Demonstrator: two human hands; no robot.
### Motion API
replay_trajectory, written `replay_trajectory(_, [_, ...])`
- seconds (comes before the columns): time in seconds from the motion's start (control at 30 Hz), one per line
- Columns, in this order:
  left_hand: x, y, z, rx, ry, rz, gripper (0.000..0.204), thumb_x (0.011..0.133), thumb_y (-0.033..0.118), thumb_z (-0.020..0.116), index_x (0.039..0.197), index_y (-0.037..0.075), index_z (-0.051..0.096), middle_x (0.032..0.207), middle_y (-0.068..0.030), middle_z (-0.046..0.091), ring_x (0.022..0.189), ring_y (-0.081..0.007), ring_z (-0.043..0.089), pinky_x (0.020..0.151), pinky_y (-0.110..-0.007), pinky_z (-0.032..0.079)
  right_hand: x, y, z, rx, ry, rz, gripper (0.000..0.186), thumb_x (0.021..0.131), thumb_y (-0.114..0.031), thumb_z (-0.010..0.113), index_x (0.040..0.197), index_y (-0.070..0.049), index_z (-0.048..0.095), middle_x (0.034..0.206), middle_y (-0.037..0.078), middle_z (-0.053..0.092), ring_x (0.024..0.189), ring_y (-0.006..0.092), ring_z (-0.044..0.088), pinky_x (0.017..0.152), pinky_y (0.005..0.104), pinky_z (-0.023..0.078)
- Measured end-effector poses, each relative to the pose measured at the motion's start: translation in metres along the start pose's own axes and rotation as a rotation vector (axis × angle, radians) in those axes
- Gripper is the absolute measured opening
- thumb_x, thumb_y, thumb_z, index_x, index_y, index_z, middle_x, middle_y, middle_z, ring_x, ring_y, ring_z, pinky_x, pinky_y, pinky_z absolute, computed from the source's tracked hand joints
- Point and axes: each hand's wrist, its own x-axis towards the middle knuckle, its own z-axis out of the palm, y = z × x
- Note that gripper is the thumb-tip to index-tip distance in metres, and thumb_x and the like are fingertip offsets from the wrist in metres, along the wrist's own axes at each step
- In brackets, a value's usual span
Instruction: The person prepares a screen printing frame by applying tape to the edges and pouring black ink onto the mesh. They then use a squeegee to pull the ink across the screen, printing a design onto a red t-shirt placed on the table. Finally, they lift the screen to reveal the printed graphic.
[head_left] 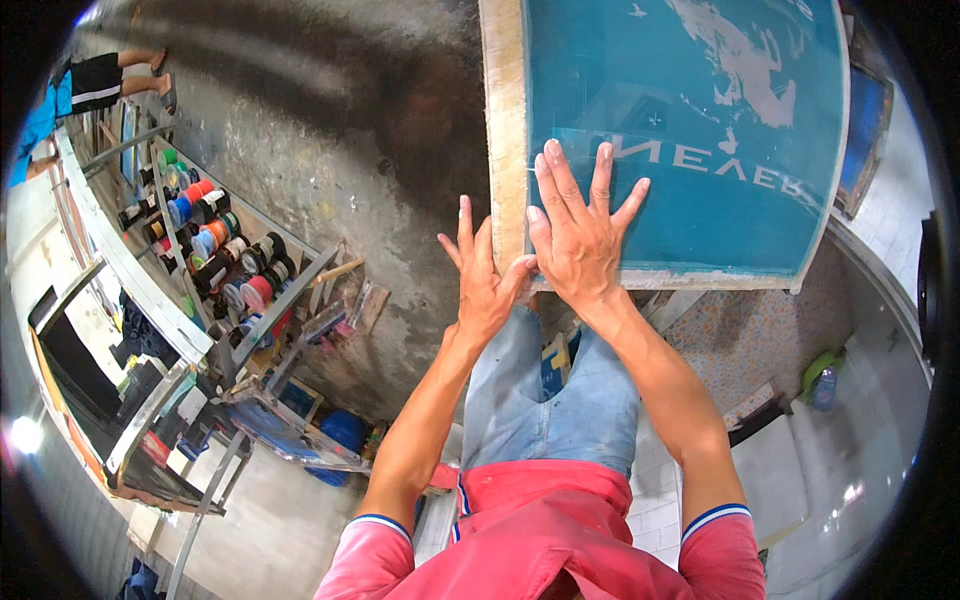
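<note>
A screen-printing frame (508,110) with pale wooden bars stands or lies ahead of me, its top beyond the view. Its blue-green mesh (600,80) bears a pale figure-like pattern and a row of pale letters. My right hand (582,225) lies on the lower left of the mesh, fingers spread, over what looks like a clear strip. My left hand (485,275) is open at the frame's lower left corner. Its thumb reaches over the wooden bar to the right hand's base, while its other fingers stretch up beside the bar. Neither hand holds a loose thing.
Left, a metal rack (265,310) holds several colourful tubs (215,235). A person (95,85) in black shorts and sandals is at the far upper left. A blue-panelled frame (868,135) leans at the right. A bottle (822,388) sits lower right.
</note>
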Motion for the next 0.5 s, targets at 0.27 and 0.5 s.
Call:
replay_trajectory(0.27, [-0.002, -0.002, 0.003, -0.044, 0.023, -0.049, 0.073, 0.086, 0.039, 0.071, 0.142, 0.002, 0.043, 0.159, -0.0256, 0.019, 0.148, -0.0392, 0.02, 0.115, -0.064, -0.004, -0.005, 0.02, -0.012, 0.186, 0.034, -0.225, 0.053, 0.088, -0.02, 0.063, 0.139, -0.01, 0.053, 0.144, -0.001, 0.054, 0.149, 0.0381, 0.021, 0.109, 0.0746, -0.006])
replay_trajectory(0.5, [-0.003, -0.023, 0.009, 0.01, 0.045, 0.078, 0.068, 0.084, 0.038, 0.069, 0.14, 0.006, 0.047, 0.158, -0.0227, 0.025, 0.147, -0.0385, 0.024, 0.116, -0.063, -0.002, 0.021, -0.029, -0.008, 0.336, 0.097, -0.145, 0.075, 0.086, -0.031, 0.068, 0.145, 0.005, 0.039, 0.153, 0.025, 0.034, 0.146, 0.0409, 0.026, 0.116, 0.0639, 0.012])
